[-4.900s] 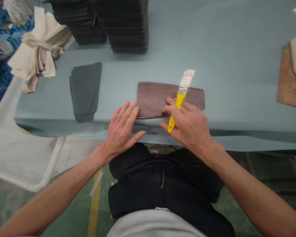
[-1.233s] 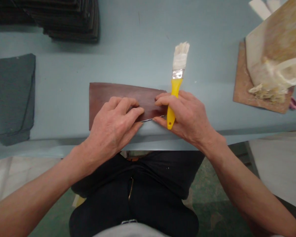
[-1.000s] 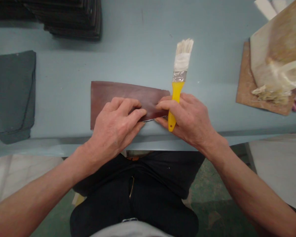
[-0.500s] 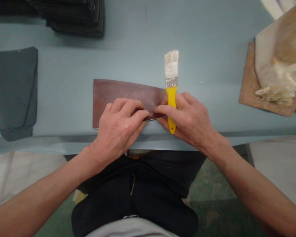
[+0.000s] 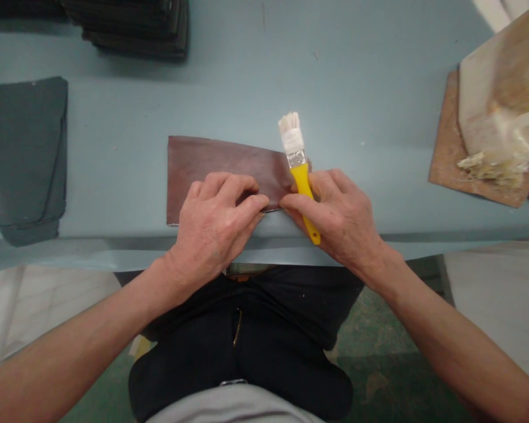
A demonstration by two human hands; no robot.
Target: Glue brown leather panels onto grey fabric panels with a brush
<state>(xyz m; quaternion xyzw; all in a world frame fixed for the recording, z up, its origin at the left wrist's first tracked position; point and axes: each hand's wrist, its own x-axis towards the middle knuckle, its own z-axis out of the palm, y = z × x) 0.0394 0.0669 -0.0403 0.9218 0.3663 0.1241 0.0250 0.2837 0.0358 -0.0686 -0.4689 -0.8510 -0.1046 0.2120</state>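
A brown leather-like piece [image 5: 216, 161] lies flat at the table's front edge, with a thin pale line along its near edge. My left hand [image 5: 220, 214] pinches that near edge between thumb and fingers. Just to the right, my right hand [image 5: 335, 208] is closed, its thumb and fingertips at the same edge. A paintbrush [image 5: 302, 182] with a yellow handle is held in the right hand, lying across its thumb and fingers. Its whitish bristles point away from me, leaning left. The right end of the piece is partly hidden by the brush and hand.
Dark grey-green cut pieces [image 5: 26, 153] lie stacked at the left. A taller black stack [image 5: 136, 29] stands at the back left. On the right, a glue-crusted whitish container [image 5: 480, 100] rests on a brown board [image 5: 445, 153]. The blue-grey table [image 5: 357, 70] ends close to my body.
The right hand has shifted slightly left toward the left hand along the edge. The brush has tilted, its bristles swinging left and nearer me. The left hand has hardly moved.
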